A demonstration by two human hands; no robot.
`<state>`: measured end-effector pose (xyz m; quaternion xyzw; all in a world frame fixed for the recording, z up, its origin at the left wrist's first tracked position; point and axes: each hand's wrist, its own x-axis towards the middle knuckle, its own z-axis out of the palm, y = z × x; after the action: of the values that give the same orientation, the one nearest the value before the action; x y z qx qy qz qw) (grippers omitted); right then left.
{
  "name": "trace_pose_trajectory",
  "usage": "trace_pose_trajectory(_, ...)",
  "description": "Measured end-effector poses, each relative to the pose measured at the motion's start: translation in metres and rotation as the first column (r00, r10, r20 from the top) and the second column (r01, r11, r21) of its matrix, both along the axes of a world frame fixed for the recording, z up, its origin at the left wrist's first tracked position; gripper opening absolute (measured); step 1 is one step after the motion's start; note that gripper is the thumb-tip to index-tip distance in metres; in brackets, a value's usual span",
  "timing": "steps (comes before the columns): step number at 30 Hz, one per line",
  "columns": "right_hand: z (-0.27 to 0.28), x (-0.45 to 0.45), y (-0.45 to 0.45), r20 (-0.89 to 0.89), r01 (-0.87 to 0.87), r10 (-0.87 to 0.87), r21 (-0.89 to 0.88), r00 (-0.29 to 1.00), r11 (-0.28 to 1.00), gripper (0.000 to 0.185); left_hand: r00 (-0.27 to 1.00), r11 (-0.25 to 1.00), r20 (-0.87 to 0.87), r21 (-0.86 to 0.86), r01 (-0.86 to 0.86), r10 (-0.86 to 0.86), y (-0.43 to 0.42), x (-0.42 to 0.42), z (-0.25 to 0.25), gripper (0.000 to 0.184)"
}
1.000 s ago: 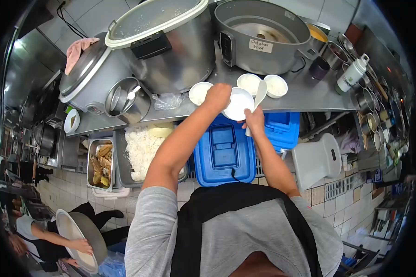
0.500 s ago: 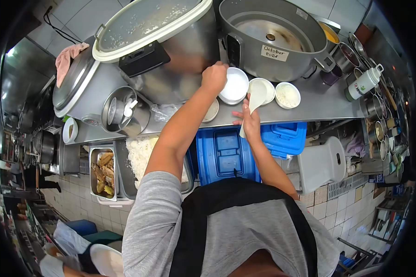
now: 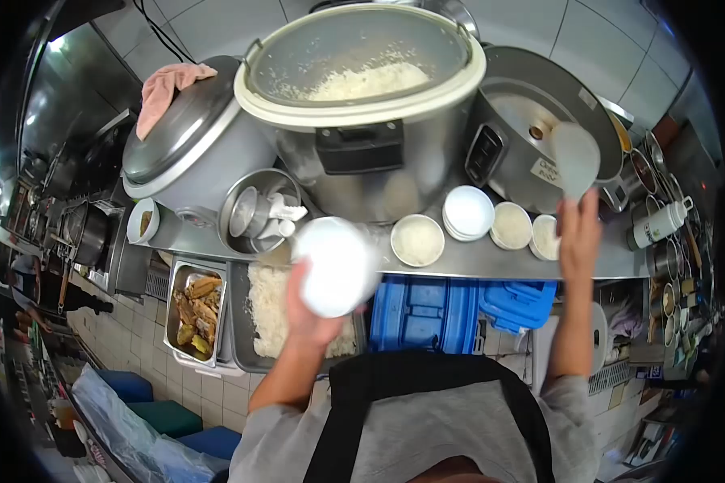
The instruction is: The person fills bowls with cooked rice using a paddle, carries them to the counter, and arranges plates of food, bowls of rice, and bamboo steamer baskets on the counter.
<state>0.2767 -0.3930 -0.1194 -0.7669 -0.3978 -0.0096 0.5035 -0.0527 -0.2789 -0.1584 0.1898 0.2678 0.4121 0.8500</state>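
My left hand (image 3: 310,310) holds an empty-looking white bowl (image 3: 336,267), blurred by motion, over the front edge of the steel counter. In my right hand (image 3: 580,233) is a pale rice paddle (image 3: 576,157), raised in front of the grey cooker (image 3: 515,88). Between my hands, on the counter, stand a bowl of rice (image 3: 418,241), stacked white bowls (image 3: 468,212), a second rice bowl (image 3: 510,225) and a third rice bowl (image 3: 545,237). Behind them a large cooker (image 3: 354,149) with rice inside has its lid up.
A steel pot with scoops (image 3: 259,213) and a small bowl (image 3: 143,221) stand left. Below the counter edge are a tray of food (image 3: 195,310), a rice tray (image 3: 266,354) and blue bins (image 3: 424,312). A person (image 3: 26,282) is at far left.
The view has shifted left. My left hand has lifted a bowl off the stack and moved left and nearer. My right hand has swung right with the paddle raised.
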Motion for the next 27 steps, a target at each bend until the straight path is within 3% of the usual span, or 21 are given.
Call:
trace_pose_trajectory(1,0.031,-0.005,0.014,0.223,-0.051,0.032,0.083,0.974,0.995,0.017,0.994,0.995,0.072,0.061,-0.084,0.08,0.011,-0.021,0.01,0.061)
trace_pose_trajectory(2,0.058,-0.007,0.03,0.396,-0.092,0.061,0.058,0.916,0.994,0.017,0.978,0.973,0.143,0.154,-0.172,0.151,0.021,-0.039,0.024,0.065)
trace_pose_trajectory(3,0.078,-0.011,0.059,0.595,-0.225,0.081,0.171,0.799,0.959,0.017,0.942,0.942,0.266,0.209,-0.263,0.204,0.03,-0.051,0.04,0.067)
trace_pose_trajectory(4,0.1,-0.017,0.083,0.744,-0.244,0.107,0.078,0.66,0.967,0.018,0.937,0.902,0.291,0.323,-0.285,0.192,0.044,-0.061,0.054,0.068)
trace_pose_trajectory(5,0.118,-0.022,0.108,0.858,-0.238,0.137,-0.018,0.495,0.971,0.019,0.891,0.903,0.409,0.278,-0.328,0.198,0.058,-0.064,0.074,0.069)
trace_pose_trajectory(7,0.139,-0.019,0.17,0.897,-0.167,0.318,-0.279,0.306,0.946,0.023,0.889,0.826,0.446,0.461,-0.324,0.1,0.085,-0.056,0.108,0.069)
trace_pose_trajectory(9,0.137,-0.02,0.242,0.927,-0.126,0.327,-0.308,0.182,0.943,0.027,0.819,0.77,0.552,0.588,-0.248,-0.157,0.124,-0.044,0.126,0.068)
trace_pose_trajectory(10,0.134,-0.024,0.276,0.914,0.03,0.392,-0.397,0.104,0.917,0.022,0.819,0.714,0.526,0.663,-0.225,-0.23,0.146,-0.03,0.136,0.068)
trace_pose_trajectory(11,0.132,-0.026,0.306,0.885,0.193,0.465,-0.463,0.037,0.865,0.019,0.823,0.716,0.536,0.649,-0.257,-0.191,0.164,-0.018,0.142,0.067)
trace_pose_trajectory(12,0.129,-0.027,0.33,0.867,0.237,0.497,-0.476,-0.035,0.847,0.014,0.844,0.705,0.505,0.665,-0.246,-0.182,0.184,-0.004,0.145,0.068)
trace_pose_trajectory(13,0.123,-0.027,0.351,0.841,0.282,0.531,-0.488,-0.103,0.826,0.013,0.933,0.677,0.356,0.676,-0.291,0.046,0.188,0.014,0.156,0.07)
trace_pose_trajectory(16,0.098,-0.021,0.399,0.781,0.415,0.586,-0.47,-0.216,0.779,0.012,0.935,0.702,0.354,0.659,-0.271,0.028,0.231,0.053,0.154,0.065)
trace_pose_trajectory(19,0.06,-0.018,0.427,0.691,0.434,0.705,-0.592,-0.16,0.679,0.011,0.958,0.726,0.284,0.651,-0.22,0.036,0.245,0.064,0.143,0.064)
trace_pose_trajectory(21,0.017,0.009,0.462,0.729,0.269,0.652,-0.598,-0.208,0.755,0.011,0.957,0.666,0.27,0.696,-0.269,0.105,0.245,0.065,0.141,0.065)
trace_pose_trajectory(22,-0.004,0.027,0.483,0.826,0.15,0.559,-0.545,-0.068,0.825,0.012,0.948,0.661,0.282,0.684,-0.308,0.15,0.244,0.065,0.141,0.066)
trace_pose_trajectory(23,-0.022,0.036,0.496,0.824,0.155,0.562,-0.547,-0.069,0.822,0.012,0.947,0.664,0.284,0.681,-0.308,0.148,0.245,0.065,0.139,0.066)
trace_pose_trajectory(25,-0.025,0.027,0.497,0.806,-0.06,0.587,-0.591,-0.069,0.804,0.016,0.949,0.676,0.277,0.671,-0.304,0.152,0.249,0.066,0.138,0.067)
trace_pose_trajectory(26,-0.032,0.022,0.492,0.768,0.163,0.634,-0.617,-0.089,0.77,0.019,0.949,0.676,0.278,0.672,-0.303,0.149,0.25,0.067,0.137,0.067)
trace_pose_trajectory(27,-0.023,0.012,0.484,0.769,0.162,0.632,-0.615,-0.09,0.772,0.019,0.947,0.66,0.284,0.684,-0.309,0.15,0.25,0.067,0.137,0.067)
